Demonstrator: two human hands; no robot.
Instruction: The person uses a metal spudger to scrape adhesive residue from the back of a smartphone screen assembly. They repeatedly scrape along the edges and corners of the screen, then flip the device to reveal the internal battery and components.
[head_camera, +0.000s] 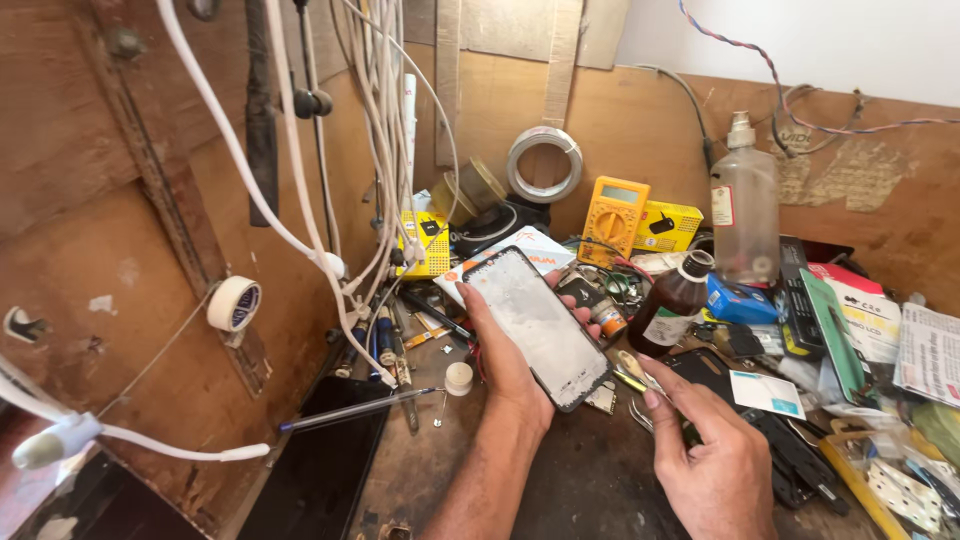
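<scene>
Left of the brown glass bottle (672, 305), the left hand (505, 355) cradles a black-framed phone screen panel (537, 325). Below the bottle, the right hand (705, 450) pinches yellow-handled tweezers (633, 372); a slip could scratch the panel.

Bright daylight comes from the right; the white wall (850, 40) is nearly overexposed. Soft shadows, sharp centre, wide-angle bending at the edges.

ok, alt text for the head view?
A person's left hand holds a phone with a whitish, smeared face over a cluttered workbench. The right hand rests near tweezers, beside a brown bottle and yellow multimeter.
</scene>
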